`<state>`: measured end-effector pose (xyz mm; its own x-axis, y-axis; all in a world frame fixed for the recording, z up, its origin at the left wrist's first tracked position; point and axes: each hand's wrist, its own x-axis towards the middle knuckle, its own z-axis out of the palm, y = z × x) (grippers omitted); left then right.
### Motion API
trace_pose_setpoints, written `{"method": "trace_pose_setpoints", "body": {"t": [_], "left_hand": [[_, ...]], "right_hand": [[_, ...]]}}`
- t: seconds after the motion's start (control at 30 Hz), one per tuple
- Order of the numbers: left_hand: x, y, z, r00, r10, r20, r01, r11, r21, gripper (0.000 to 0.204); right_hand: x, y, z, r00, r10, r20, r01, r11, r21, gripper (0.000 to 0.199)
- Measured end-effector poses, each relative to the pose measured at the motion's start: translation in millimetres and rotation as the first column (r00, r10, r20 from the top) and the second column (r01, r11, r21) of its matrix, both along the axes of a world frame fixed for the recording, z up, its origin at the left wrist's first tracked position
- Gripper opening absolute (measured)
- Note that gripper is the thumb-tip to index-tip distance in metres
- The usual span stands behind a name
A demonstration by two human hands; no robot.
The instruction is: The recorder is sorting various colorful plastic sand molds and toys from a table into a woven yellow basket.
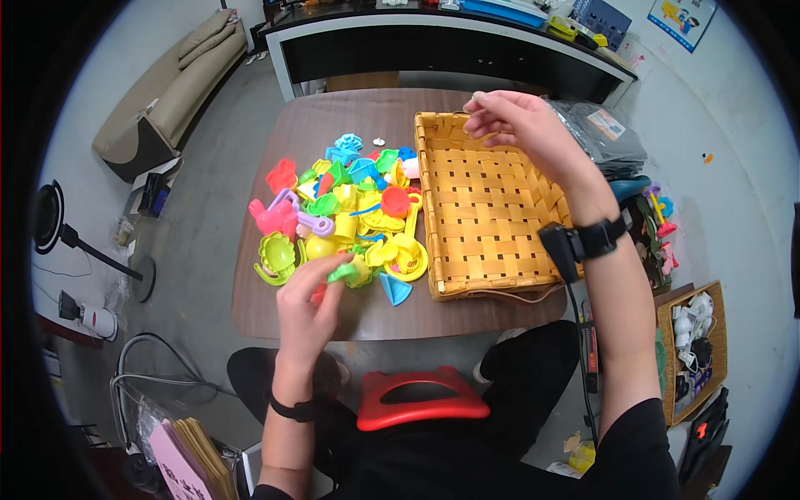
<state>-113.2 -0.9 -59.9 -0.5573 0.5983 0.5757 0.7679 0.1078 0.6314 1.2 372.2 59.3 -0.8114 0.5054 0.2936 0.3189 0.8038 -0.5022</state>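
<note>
A small green plastic toy piece (342,272) is pinched in my left hand (307,304), at the near edge of a heap of colourful plastic toys. Close to that hand lie a yellow-green scalloped mould (278,254), a yellow ball-shaped piece (320,247) and a blue triangular piece (396,288). My right hand (521,125) hovers over the far side of a woven basket (492,287), its fingers loosely curled and partly apart. Nothing shows in them. Bare woven strips are visible across the basket's bottom.
The heap and basket share a brown table (258,321). A red plastic stool (422,421) stands between my legs. Dark plastic-wrapped packs (596,133) lie beyond the basket, and another wicker basket (721,358) with white items stands at right. A lamp stand (100,252) is at left.
</note>
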Motion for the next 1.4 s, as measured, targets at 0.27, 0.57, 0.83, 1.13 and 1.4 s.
{"method": "trace_pose_setpoints", "body": {"t": [0.27,0.57,0.83,1.13,1.4], "left_hand": [[-49.5,118.8,55.8,0.972,-0.008,0.233,-0.005,0.998,0.055,0.030],[-76.2,240.6,108.0,0.998,-0.039,0.050,0.047,0.986,-0.161,0.031],[-81.4,225.3,112.4,0.998,-0.042,-0.037,0.029,0.948,-0.318,0.032],[-104.4,249.0,93.9,0.998,-0.047,-0.053,0.019,0.903,-0.429,0.033],[-68.5,278.6,78.7,0.994,-0.077,-0.072,0.026,0.842,-0.538,0.034]], "right_hand": [[-47.0,-2.3,-31.3,0.995,0.061,-0.080,-0.074,0.982,-0.176,0.060],[-50.3,38.7,-37.0,0.986,-0.007,-0.167,-0.049,0.942,-0.332,0.057],[-50.1,55.2,-44.6,0.986,-0.018,-0.164,-0.058,0.894,-0.444,0.055],[-65.0,57.1,-66.2,0.997,-0.010,-0.078,-0.032,0.856,-0.516,0.053],[-63.3,69.2,-74.2,1.000,-0.023,-0.008,0.014,0.806,-0.592,0.051]]}}
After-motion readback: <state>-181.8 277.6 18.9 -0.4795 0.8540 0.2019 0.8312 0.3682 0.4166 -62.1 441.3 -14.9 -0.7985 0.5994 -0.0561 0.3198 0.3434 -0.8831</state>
